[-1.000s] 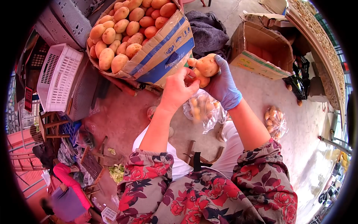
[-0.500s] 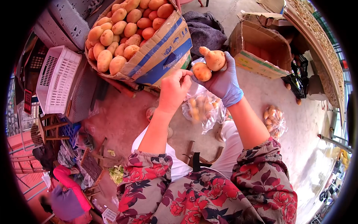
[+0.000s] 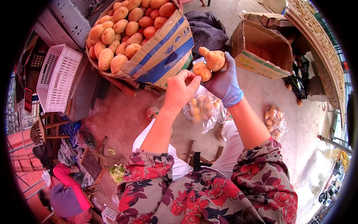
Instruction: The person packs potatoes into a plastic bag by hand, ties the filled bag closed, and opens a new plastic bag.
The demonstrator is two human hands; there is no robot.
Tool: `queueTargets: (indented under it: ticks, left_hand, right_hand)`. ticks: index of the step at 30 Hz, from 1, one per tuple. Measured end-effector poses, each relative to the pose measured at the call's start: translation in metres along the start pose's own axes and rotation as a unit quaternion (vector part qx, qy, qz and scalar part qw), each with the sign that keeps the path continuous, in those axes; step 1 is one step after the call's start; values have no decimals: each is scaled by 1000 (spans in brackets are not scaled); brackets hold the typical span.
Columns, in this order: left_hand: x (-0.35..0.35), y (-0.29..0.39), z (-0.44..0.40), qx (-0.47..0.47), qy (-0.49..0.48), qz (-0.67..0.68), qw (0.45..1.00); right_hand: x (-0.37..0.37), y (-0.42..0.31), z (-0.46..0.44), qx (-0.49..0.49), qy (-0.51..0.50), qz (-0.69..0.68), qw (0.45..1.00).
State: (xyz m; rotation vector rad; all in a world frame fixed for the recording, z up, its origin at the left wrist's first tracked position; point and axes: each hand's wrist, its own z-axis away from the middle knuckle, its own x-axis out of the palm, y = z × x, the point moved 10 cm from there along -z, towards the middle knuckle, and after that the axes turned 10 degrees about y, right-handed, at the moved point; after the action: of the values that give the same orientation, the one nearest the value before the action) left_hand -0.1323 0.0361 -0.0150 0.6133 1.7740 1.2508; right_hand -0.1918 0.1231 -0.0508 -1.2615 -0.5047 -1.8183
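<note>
My right hand [image 3: 225, 84], in a thin blue glove, is closed around potatoes. One is a knobby potato [image 3: 214, 59] with a small bump at its upper end; beside it sits a rounder potato [image 3: 201, 71]. My bare left hand [image 3: 181, 89] has thumb and forefinger pinched together at the lower left side of the rounder potato. Whatever the fingertips may hold is too small to make out. Below both hands, a clear plastic bag [image 3: 210, 117] with potatoes in it is partly covered by my left hand and the glove.
A cardboard box [image 3: 164, 56] heaped with potatoes stands upper left. Beside it is a white plastic crate [image 3: 61, 76]. At upper right lies an open cardboard box [image 3: 264, 61]; a tied bag of potatoes [image 3: 275, 120] rests on the floor. Another person [image 3: 69, 190] is at lower left.
My left hand has moved slightly right, bringing its pinched fingertips against the rounder potato. My right hand keeps its hold on the potatoes, almost unmoved.
</note>
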Motion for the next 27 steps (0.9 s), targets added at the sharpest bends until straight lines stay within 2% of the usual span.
queueTargets:
  ticks: [5, 8, 11, 13, 14, 16, 18, 19, 21, 22, 23, 24, 27]
  left_hand:
    - [-2, 3, 0, -17, 2, -30, 999]
    - [-14, 8, -3, 61, 56, -85, 993]
    - [-30, -16, -11, -45, 59, -29, 997]
    - [-29, -42, -11, -161, 50, 75, 983]
    - [-26, -53, -8, -218, 45, 126, 967]
    - [-3, -52, 5, -321, -46, 249, 913]
    - [23, -38, 19, -376, -123, 364, 843]
    - [30, -17, 18, -337, -149, 475, 799]
    - [38, -27, 16, -307, -149, 481, 808]
    - [38, -26, 15, -294, -149, 483, 811]
    - [37, -25, 19, -311, -169, 517, 779]
    - [34, -25, 16, -290, -157, 509, 795]
    - [21, -19, 4, -213, -110, 460, 855]
  right_hand:
    - [-7, 2, -2, -3, 10, 20, 1000]
    - [-1, 2, 3, -14, -4, 26, 1000]
    - [7, -2, 7, -17, -13, 22, 1000]
    - [10, -3, 10, -11, -32, 22, 999]
    - [10, -4, 10, -17, -35, 27, 999]
    - [13, -4, 11, -29, -44, 37, 998]
    - [16, -10, 20, -115, -76, 185, 973]
    - [24, -10, 23, -137, -117, 316, 931]
    - [40, 2, 31, -140, -157, 528, 823]
    - [69, 0, 45, -259, -219, 604, 721]
    - [70, 1, 46, -245, -211, 602, 730]
    - [68, 1, 47, -230, -202, 600, 739]
    - [68, -13, 45, -226, -218, 488, 814]
